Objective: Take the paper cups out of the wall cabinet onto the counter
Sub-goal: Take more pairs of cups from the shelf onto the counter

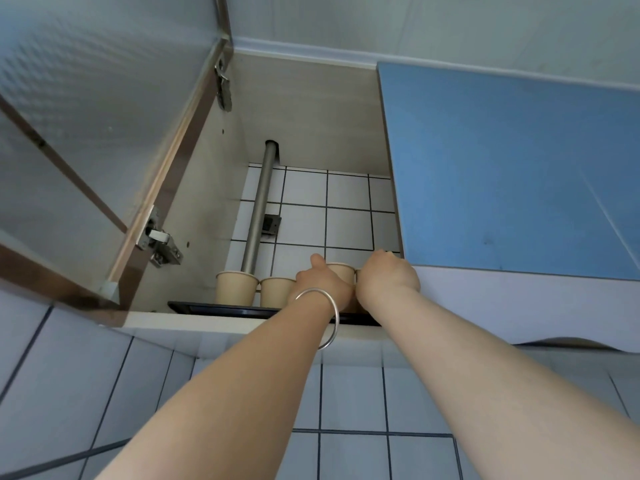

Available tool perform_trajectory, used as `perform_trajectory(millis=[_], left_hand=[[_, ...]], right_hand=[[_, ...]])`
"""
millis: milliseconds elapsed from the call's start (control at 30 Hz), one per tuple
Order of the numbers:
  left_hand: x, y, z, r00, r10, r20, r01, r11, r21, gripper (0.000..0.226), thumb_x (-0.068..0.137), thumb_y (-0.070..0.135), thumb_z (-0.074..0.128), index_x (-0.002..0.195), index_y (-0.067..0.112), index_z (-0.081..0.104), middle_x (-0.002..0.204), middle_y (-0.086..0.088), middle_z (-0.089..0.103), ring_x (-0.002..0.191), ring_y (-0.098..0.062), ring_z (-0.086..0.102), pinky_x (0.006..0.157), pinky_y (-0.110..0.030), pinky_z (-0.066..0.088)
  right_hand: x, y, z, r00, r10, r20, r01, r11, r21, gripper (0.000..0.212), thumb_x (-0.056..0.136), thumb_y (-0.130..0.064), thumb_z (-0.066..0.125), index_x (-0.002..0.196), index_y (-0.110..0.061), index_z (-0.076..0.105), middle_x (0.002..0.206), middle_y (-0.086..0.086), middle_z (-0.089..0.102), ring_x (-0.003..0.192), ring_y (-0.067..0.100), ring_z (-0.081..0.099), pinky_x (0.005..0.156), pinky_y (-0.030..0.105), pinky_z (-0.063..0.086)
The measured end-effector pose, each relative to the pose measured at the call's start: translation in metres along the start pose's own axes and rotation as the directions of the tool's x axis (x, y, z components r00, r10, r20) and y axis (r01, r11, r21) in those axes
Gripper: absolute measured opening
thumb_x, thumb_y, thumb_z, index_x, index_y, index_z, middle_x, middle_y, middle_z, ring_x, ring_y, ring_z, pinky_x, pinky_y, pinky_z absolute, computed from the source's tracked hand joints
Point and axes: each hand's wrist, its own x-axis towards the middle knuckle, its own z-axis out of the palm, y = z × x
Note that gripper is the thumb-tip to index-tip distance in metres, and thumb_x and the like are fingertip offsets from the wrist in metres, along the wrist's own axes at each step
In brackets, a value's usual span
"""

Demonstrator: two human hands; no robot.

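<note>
Beige paper cups stand on a black tray (207,308) on the floor of the open wall cabinet, seen from below. One cup (237,287) is at the left and a second cup (276,292) is beside it. My left hand (322,284), with a silver bangle on the wrist, wraps around a third cup (343,270), thumb raised on its left side. My right hand (388,277) closes over another cup at the tray's right end. Only a sliver of that cup (358,274) shows between my hands.
The cabinet's glass door (104,133) hangs open at the left on two metal hinges. A steel pipe (259,209) runs up the tiled back wall inside the cabinet. A shut blue door (519,168) adjoins on the right. White wall tiles lie below the cabinet.
</note>
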Motion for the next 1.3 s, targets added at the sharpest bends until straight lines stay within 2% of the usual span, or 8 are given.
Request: perform_trajectory(millis=[267, 433, 533, 733, 867, 1000, 1133, 1300], left_hand=[[-0.012, 0.004, -0.017, 0.988, 0.062, -0.142, -0.081, 0.987, -0.136, 0.063, 0.078, 0.032, 0.063, 0.131, 0.022, 0.031, 0.126, -0.012, 0.042, 0.083, -0.025, 0.047, 0.078, -0.029, 0.04], [-0.018, -0.004, -0.034, 0.983, 0.084, -0.164, -0.117, 0.972, -0.204, 0.085, 0.075, 0.036, 0.065, 0.145, 0.027, 0.017, 0.132, -0.011, 0.049, 0.11, -0.029, 0.056, 0.093, -0.036, 0.048], [-0.023, -0.009, -0.047, 0.981, 0.081, -0.177, -0.13, 0.949, -0.288, 0.096, 0.076, 0.036, 0.068, 0.15, 0.029, 0.008, 0.132, -0.007, 0.052, 0.109, -0.025, 0.056, 0.086, -0.029, 0.045], [-0.036, -0.012, -0.072, 0.983, 0.058, -0.172, -0.115, 0.932, -0.344, 0.101, 0.078, 0.034, 0.071, 0.151, 0.027, 0.002, 0.14, -0.008, 0.047, 0.12, -0.03, 0.051, 0.095, -0.031, 0.041], [-0.049, -0.009, -0.082, 0.978, 0.042, -0.204, -0.118, 0.92, -0.373, 0.099, 0.075, 0.037, 0.074, 0.149, 0.028, 0.01, 0.135, -0.008, 0.049, 0.116, -0.029, 0.054, 0.1, -0.042, 0.046], [-0.069, -0.004, -0.091, 0.982, 0.044, -0.186, -0.122, 0.893, -0.433, 0.094, 0.075, 0.034, 0.075, 0.147, 0.028, 0.015, 0.126, -0.004, 0.048, 0.103, -0.022, 0.052, 0.086, -0.034, 0.049], [-0.095, -0.003, -0.098, 0.989, 0.016, -0.149, -0.089, 0.865, -0.494, 0.081, 0.075, 0.03, 0.077, 0.14, 0.029, 0.028, 0.114, 0.0, 0.054, 0.089, -0.014, 0.058, 0.063, -0.025, 0.051], [-0.132, -0.011, -0.107, 0.995, -0.069, -0.071, 0.021, 0.846, -0.533, 0.071, 0.074, 0.029, 0.078, 0.132, 0.03, 0.037, 0.122, -0.007, 0.057, 0.105, -0.026, 0.061, 0.078, -0.043, 0.057]], right_hand=[[-0.004, 0.007, -0.011, 0.994, -0.103, -0.047, 0.103, 0.995, -0.005, 0.034, 0.094, -0.009, 0.037, 0.126, -0.008, 0.05, 0.128, 0.016, 0.055, 0.118, 0.033, 0.052, 0.085, 0.034, 0.044], [-0.007, 0.005, -0.018, 0.997, -0.073, 0.02, 0.07, 0.993, 0.093, 0.039, 0.095, -0.035, 0.039, 0.127, -0.016, 0.048, 0.131, 0.015, 0.047, 0.117, 0.033, 0.052, 0.085, 0.032, 0.04], [-0.009, 0.004, -0.022, 0.991, -0.098, 0.093, 0.073, 0.969, 0.237, 0.049, 0.095, -0.046, 0.035, 0.131, -0.016, 0.046, 0.138, 0.015, 0.041, 0.122, 0.033, 0.047, 0.09, 0.034, 0.039], [-0.022, 0.002, -0.027, 0.982, -0.184, 0.052, 0.139, 0.872, 0.47, 0.053, 0.092, -0.049, 0.041, 0.121, -0.007, 0.052, 0.129, 0.017, 0.05, 0.112, 0.032, 0.05, 0.072, 0.03, 0.033], [-0.034, 0.001, -0.028, 0.982, -0.185, 0.02, 0.139, 0.797, 0.587, 0.058, 0.087, -0.051, 0.048, 0.122, -0.005, 0.052, 0.126, 0.015, 0.052, 0.11, 0.031, 0.052, 0.073, 0.028, 0.033], [-0.045, 0.006, -0.035, 0.98, -0.198, 0.013, 0.139, 0.73, 0.67, 0.058, 0.08, -0.053, 0.057, 0.114, -0.007, 0.055, 0.116, 0.011, 0.055, 0.093, 0.026, 0.051, 0.067, 0.029, 0.036], [-0.058, 0.024, -0.043, 0.949, -0.3, 0.096, 0.133, 0.658, 0.741, 0.035, 0.077, -0.054, 0.061, 0.075, -0.019, 0.054, 0.084, 0.001, 0.058, 0.073, 0.017, 0.052, 0.052, 0.027, 0.035], [-0.076, 0.033, -0.033, 0.904, -0.394, 0.167, 0.074, 0.529, 0.845, 0.048, 0.068, -0.06, 0.062, 0.081, -0.014, 0.054, 0.094, 0.005, 0.066, 0.092, 0.026, 0.063, 0.082, 0.044, 0.054]])
